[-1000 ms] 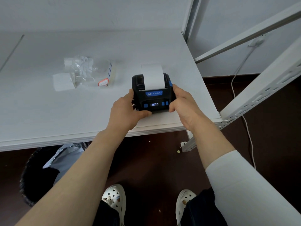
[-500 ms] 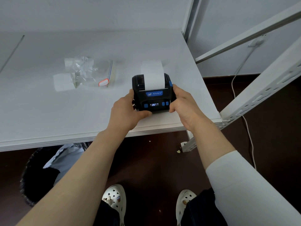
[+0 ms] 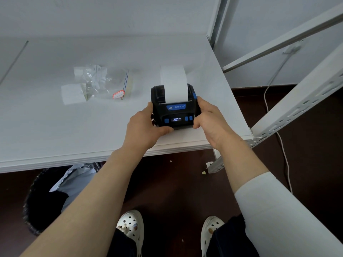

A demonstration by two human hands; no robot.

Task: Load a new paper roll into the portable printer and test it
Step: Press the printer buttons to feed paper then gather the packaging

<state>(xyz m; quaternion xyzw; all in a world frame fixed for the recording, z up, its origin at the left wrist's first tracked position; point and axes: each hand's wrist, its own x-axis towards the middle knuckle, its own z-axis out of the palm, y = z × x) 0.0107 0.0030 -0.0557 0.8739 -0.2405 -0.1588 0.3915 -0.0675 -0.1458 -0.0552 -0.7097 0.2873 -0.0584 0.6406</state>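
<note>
Both arms reach forward from the bottom of the view, the left forearm bare, the right sleeved in white to mid-forearm. The left hand [image 3: 143, 127] is cupped with its thumb lying along the near edge, fingers curled round the far side. The right hand [image 3: 209, 117] mirrors it, thumb bent inward, fingers wrapped out of sight.
</note>
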